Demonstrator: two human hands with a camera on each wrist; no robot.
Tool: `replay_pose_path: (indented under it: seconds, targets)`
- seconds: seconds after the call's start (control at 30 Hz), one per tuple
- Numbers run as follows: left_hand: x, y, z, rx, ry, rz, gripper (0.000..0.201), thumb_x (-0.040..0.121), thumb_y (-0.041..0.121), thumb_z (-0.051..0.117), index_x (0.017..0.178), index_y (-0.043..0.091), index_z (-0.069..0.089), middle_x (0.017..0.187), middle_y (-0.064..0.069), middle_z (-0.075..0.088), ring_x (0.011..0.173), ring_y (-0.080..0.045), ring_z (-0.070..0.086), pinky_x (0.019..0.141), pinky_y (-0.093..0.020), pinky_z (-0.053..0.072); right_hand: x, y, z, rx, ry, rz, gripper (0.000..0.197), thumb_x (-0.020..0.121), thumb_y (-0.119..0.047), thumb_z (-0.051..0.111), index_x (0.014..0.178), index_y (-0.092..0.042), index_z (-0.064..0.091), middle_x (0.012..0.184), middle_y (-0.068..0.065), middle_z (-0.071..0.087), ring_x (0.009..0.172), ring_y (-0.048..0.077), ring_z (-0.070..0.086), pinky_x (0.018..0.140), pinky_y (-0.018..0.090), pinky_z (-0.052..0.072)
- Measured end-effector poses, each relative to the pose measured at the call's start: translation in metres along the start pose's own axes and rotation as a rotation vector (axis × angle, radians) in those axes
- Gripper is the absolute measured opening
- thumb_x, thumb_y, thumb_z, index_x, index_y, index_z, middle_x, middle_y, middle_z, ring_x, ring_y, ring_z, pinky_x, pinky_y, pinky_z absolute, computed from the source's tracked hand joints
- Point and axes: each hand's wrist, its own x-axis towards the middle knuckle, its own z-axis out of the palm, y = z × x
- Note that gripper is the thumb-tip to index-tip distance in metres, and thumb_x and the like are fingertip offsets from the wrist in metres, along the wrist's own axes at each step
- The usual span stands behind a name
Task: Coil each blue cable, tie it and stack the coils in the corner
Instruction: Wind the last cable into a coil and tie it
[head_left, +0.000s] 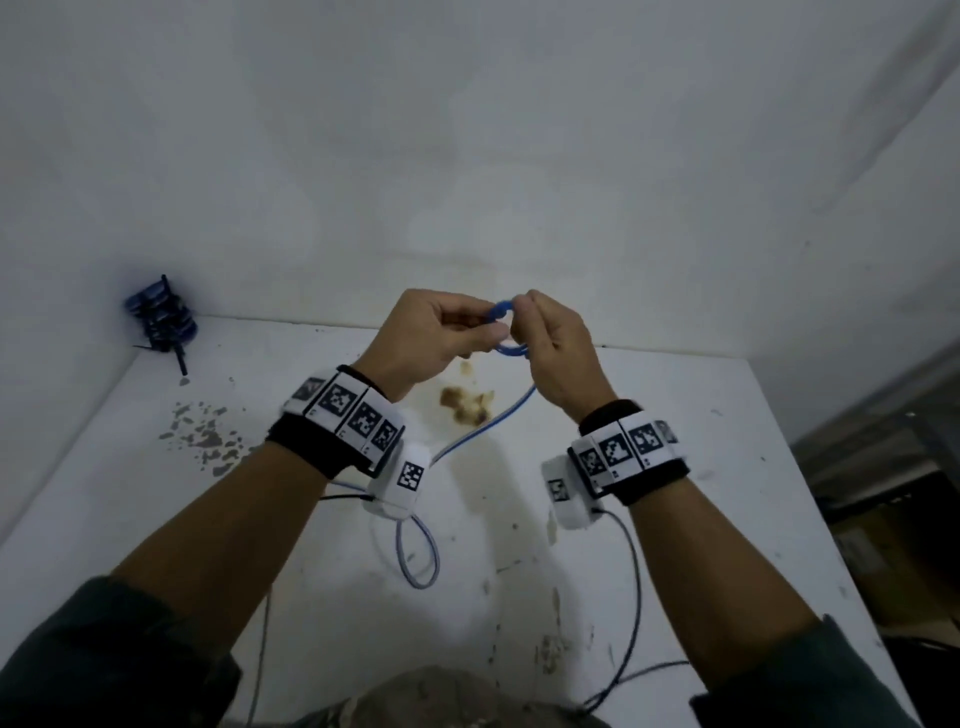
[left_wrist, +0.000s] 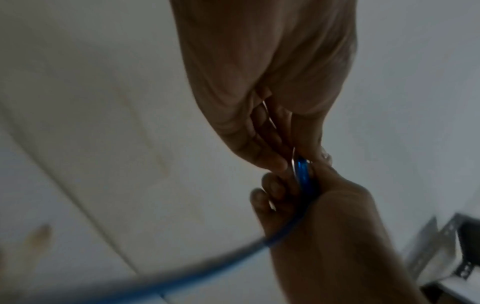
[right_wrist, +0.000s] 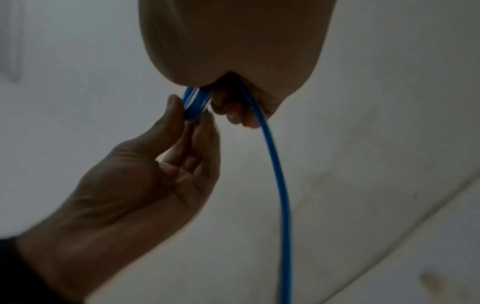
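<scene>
Above the stained table, our left hand and right hand pinch the blue cable, seemingly mid-coil; next we wind the slack.

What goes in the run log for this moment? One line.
step: coiling | left hand: pinches cable loop | right hand: pinches same loop | tail: hangs to table | stack: in corner

Dark green sleeves pushed up; black wristbands with white tag-printed blocks; white wrist cameras, thin black leads
</scene>
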Motion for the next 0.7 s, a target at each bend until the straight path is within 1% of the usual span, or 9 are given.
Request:
replay_pose_path:
  seconds: [0.07, 0.1, 0.2, 0.27, 0.33, 0.43, 0.57, 0.63, 0.7]
  targets:
    - [0.004, 0.006, -0.007, 0.078, -0.008, 0.038, 0.015, 0.083, 0.008, 0.075, 0.098, 0.006, 0.076, 0.081, -0.016, 0.073, 0.064, -0.012, 0.063, 0.061, -0.023, 0.049, 0.007, -0.004, -0.01, -0.13, -0.126, -0.055, 0.036, 0.104, -0.024, 0.039, 0.072, -0.008, 0.046, 0.065, 0.002, 0.043, 0.059, 0.008, 0.039, 0.058, 0.023, 0.032]
    - [0.006, 0.008, -0.007, 0.052, 0.024, 0.056, 0.014, 0.083, 0.006, 0.075, 0.097, 0.005, 0.076, 0.079, -0.018, 0.072, 0.061, -0.012, 0.062, 0.06, -0.023, 0.049, 0.01, -0.008, -0.009, -0.118, -0.096, -0.068, 0.037, 0.104, -0.025, 0.04, 0.072, -0.007, 0.046, 0.065, 0.003, 0.043, 0.059, 0.009, 0.039, 0.058, 0.024, 0.033]
    - [0.008, 0.013, 0.008, -0.204, 0.157, 0.044, 0.009, 0.086, 0.003, 0.071, 0.094, 0.002, 0.074, 0.078, -0.016, 0.071, 0.059, -0.014, 0.063, 0.063, -0.024, 0.053, 0.012, -0.016, 0.01, 0.206, 0.236, 0.039, 0.043, 0.105, -0.028, 0.04, 0.072, -0.001, 0.046, 0.064, 0.007, 0.043, 0.057, 0.02, 0.042, 0.054, 0.035, 0.038]
    - [0.004, 0.011, 0.02, -0.381, 0.154, -0.027, 0.006, 0.088, 0.005, 0.067, 0.089, 0.003, 0.073, 0.074, -0.007, 0.073, 0.061, -0.014, 0.064, 0.065, -0.023, 0.054, 0.009, -0.022, 0.026, 0.42, 0.424, 0.151, 0.045, 0.106, -0.031, 0.036, 0.071, -0.006, 0.045, 0.061, 0.005, 0.042, 0.053, 0.017, 0.042, 0.051, 0.031, 0.039]
    - [0.0, 0.005, 0.025, -0.413, 0.09, -0.081, 0.008, 0.09, 0.006, 0.065, 0.09, 0.003, 0.073, 0.076, -0.005, 0.074, 0.067, -0.013, 0.067, 0.067, -0.022, 0.053, 0.008, -0.021, 0.031, 0.361, 0.49, 0.16, 0.042, 0.108, -0.025, 0.034, 0.07, -0.009, 0.042, 0.059, 0.001, 0.038, 0.052, 0.008, 0.039, 0.053, 0.021, 0.037]
    - [-0.001, 0.001, 0.008, -0.183, -0.006, -0.048, 0.01, 0.09, 0.011, 0.067, 0.096, 0.007, 0.074, 0.085, -0.006, 0.075, 0.073, -0.015, 0.067, 0.067, -0.024, 0.052, 0.006, -0.009, 0.019, 0.035, 0.279, 0.021, 0.035, 0.104, -0.021, 0.038, 0.069, -0.017, 0.041, 0.058, -0.011, 0.037, 0.052, 0.004, 0.037, 0.054, 0.015, 0.031]
    - [0.005, 0.008, -0.01, -0.008, 0.005, 0.045, 0.01, 0.091, 0.014, 0.068, 0.09, 0.01, 0.077, 0.077, -0.007, 0.075, 0.066, -0.013, 0.061, 0.063, -0.024, 0.048, 0.012, -0.007, -0.002, -0.122, -0.05, -0.02, 0.036, 0.104, -0.026, 0.04, 0.07, -0.019, 0.047, 0.062, -0.001, 0.042, 0.058, 0.007, 0.038, 0.057, 0.023, 0.032]
    - [0.006, 0.011, 0.0, -0.103, 0.095, 0.074, 0.01, 0.091, 0.01, 0.067, 0.09, 0.008, 0.076, 0.075, -0.006, 0.074, 0.064, -0.015, 0.06, 0.063, -0.024, 0.049, 0.012, -0.014, 0.001, 0.031, 0.054, -0.015, 0.038, 0.106, -0.024, 0.039, 0.071, -0.012, 0.051, 0.064, 0.012, 0.043, 0.06, 0.012, 0.039, 0.057, 0.025, 0.033]
    - [0.004, 0.007, 0.014, -0.259, 0.163, 0.053, 0.011, 0.091, 0.009, 0.066, 0.088, 0.006, 0.076, 0.075, -0.006, 0.074, 0.066, -0.018, 0.06, 0.064, -0.025, 0.049, 0.009, -0.02, 0.014, 0.215, 0.241, 0.049, 0.04, 0.107, -0.022, 0.038, 0.074, -0.002, 0.05, 0.064, 0.012, 0.041, 0.06, 0.015, 0.04, 0.054, 0.03, 0.035]
